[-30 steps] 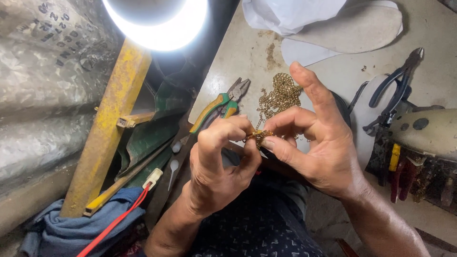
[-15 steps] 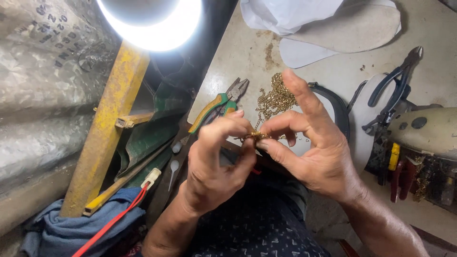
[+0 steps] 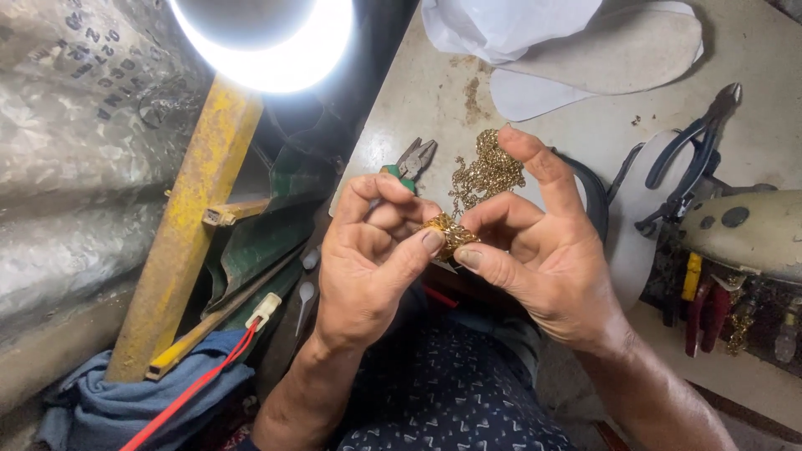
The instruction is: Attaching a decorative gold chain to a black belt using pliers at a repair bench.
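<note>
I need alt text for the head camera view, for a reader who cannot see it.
Two hands, left hand and right hand, pinch a small gold chain piece between the fingertips above a worn table. Behind them lie a chain pile, green pliers and black pliers, under a bright lamp.

Both hands are up close together in front of the body, fingertips meeting in the middle. Left hand (image 3: 368, 267) is curled, back toward the camera, thumb and bent index pinched in a tight grip. Right hand (image 3: 543, 259) faces it, thumb and middle finger pinching, index finger sticking up straight. Forearms angle in from below.
</note>
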